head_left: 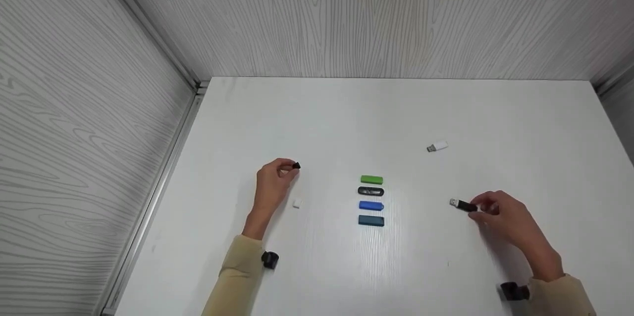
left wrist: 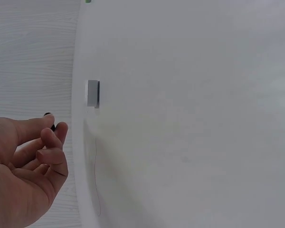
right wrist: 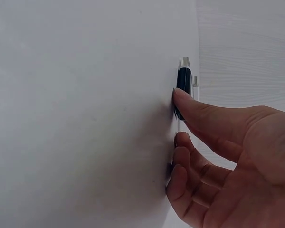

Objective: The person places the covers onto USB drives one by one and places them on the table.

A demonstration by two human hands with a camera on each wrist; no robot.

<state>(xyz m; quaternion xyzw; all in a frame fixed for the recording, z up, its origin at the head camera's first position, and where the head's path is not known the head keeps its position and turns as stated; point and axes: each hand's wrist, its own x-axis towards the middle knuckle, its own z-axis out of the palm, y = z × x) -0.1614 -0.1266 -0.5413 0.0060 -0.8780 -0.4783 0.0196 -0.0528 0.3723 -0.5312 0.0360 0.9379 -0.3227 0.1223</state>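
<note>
Between the thumb and fingers of my left hand (head_left: 271,184) is a small black cap (head_left: 296,165), mostly hidden by the fingertips in the left wrist view. A small white cap (head_left: 296,204) lies on the table just below that hand. On the right side, my right hand (head_left: 510,219) pinches a black USB stick (head_left: 466,206) by its rear end. Its bare metal plug points left in the head view, low over the tabletop. Beyond that hand lies a white USB stick (head_left: 438,146) with its plug exposed.
In the middle of the white table (head_left: 317,123), a column of capped USB sticks runs front to back: green (head_left: 372,180), black (head_left: 371,191), blue (head_left: 371,205) and teal (head_left: 371,220). Wood-grain panels (head_left: 376,19) stand at the back and along the sides.
</note>
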